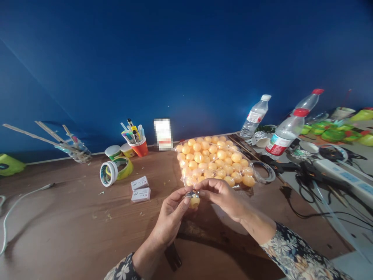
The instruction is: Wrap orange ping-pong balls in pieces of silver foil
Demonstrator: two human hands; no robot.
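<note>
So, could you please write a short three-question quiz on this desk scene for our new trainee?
1. What small thing is between the left hand and the right hand?
2. True or false: in the picture, the bag of yellow balls lies to the right of the pen cup.
3. Which is nearest the pen cup: (a) the two small boxes, (b) the white-capped bottle, or (c) the power strip?

Key:
1. A small yellow rounded item with shiny silver pieces at its top.
2. True.
3. a, the two small boxes.
</note>
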